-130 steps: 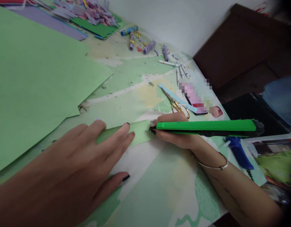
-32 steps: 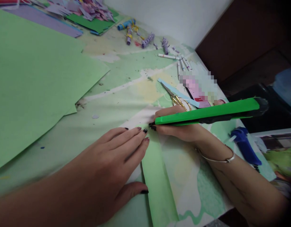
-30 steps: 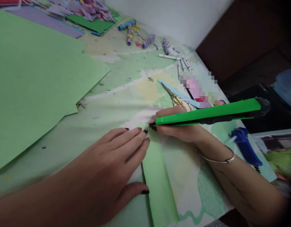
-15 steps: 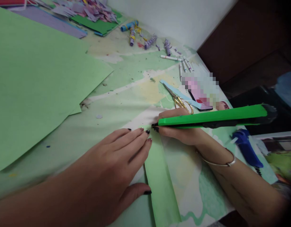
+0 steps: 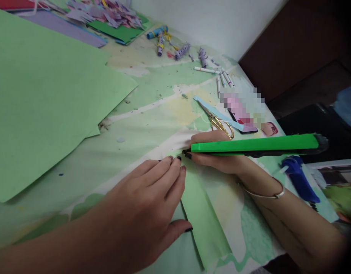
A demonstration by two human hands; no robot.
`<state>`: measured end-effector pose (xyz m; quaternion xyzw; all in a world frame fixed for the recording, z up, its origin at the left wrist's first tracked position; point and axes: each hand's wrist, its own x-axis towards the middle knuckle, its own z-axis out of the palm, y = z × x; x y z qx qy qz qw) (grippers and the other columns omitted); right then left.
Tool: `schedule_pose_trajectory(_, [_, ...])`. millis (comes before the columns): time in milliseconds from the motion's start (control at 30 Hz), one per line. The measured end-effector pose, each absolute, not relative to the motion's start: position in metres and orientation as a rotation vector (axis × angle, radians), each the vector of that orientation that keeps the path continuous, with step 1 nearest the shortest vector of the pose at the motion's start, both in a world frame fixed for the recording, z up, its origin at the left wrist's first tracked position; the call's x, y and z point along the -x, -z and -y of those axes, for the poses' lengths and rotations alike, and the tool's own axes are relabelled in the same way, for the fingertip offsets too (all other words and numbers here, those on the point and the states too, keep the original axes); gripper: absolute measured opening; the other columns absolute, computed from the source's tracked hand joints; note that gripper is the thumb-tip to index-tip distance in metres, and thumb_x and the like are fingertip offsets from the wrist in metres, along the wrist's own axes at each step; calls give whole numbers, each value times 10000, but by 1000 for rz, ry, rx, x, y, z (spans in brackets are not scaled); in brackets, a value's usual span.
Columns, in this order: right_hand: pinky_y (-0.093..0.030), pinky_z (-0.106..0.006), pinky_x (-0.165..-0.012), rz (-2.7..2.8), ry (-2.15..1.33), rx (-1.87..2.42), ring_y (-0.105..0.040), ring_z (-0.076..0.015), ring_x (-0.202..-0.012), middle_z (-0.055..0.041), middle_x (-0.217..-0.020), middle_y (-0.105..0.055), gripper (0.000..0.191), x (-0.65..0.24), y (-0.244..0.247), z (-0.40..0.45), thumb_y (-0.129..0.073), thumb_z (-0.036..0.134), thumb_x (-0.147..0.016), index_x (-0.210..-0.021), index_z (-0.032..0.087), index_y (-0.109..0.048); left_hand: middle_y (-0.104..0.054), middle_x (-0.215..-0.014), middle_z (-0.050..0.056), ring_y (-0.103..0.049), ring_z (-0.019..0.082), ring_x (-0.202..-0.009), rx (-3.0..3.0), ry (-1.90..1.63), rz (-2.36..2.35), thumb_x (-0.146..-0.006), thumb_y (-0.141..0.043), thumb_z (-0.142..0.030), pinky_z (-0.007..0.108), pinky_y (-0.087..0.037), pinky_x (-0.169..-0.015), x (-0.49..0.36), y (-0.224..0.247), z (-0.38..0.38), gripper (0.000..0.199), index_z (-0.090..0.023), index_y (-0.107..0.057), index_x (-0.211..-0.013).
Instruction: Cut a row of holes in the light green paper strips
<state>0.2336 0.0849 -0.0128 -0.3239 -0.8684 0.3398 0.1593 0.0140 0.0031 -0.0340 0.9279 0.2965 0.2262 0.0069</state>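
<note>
A narrow light green paper strip [image 5: 208, 217] lies on the patterned tabletop. My left hand [image 5: 155, 198] rests flat over its left side, fingers stretched out and close together, the thumb near the strip's edge. My right hand [image 5: 218, 161] is closed around the front of a long green-and-black box cutter [image 5: 258, 145]. The tool's dark front tip sits at the far end of the strip, just beyond my left fingertips. Whether the tip touches the paper, I cannot tell. Gold-handled scissors [image 5: 217, 121] lie just past my right hand, on a pale blue paper strip [image 5: 221, 111].
A large light green sheet [image 5: 50, 99] covers the left side. Farther back are paper scraps [image 5: 107, 13], rolled paper tubes [image 5: 182, 51] and several white markers [image 5: 206, 70]. A pink-covered phone [image 5: 244, 116] and a blue glue gun [image 5: 299, 179] lie at the right.
The paper strip's near end has swung to the right. My left hand has shifted slightly right with it. The back end of the box cutter has dipped a little.
</note>
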Motion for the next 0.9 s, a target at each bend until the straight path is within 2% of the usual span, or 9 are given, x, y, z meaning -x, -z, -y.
schedule_pose_trajectory(200, [-287, -187, -509, 2468, -952, 915, -355, -59, -562, 57, -591, -402, 252, -233, 13, -83, -565, 213, -851, -632, 149, -458, -636, -1193, 182, -601, 332, -1076, -2887, -724, -947, -901, -423, -461, 477, -503, -867, -16, 34, -3, 516, -65, -636, -1152])
schedule_pose_trajectory(667, [-294, -204, -510, 2417, -974, 1008, -360, -72, -564, 44, -575, -404, 257, -231, 13, -82, -555, 220, -821, -596, 149, -454, -662, -1117, 160, -601, 315, -1033, -2872, -740, -958, -897, -440, -391, 474, -508, -847, -19, 35, -5, 438, -74, -645, -1118])
schedule_pose_trajectory(900, [-299, -206, -514, 2422, -964, 1023, -367, -72, -570, 43, -587, -418, 256, -232, 15, -81, -557, 249, -832, -614, 147, -467, -649, -1146, 163, -587, 316, -1055, -2867, -747, -958, -894, -443, -371, 477, -493, -861, -17, 36, -3, 426, -77, -633, -1138])
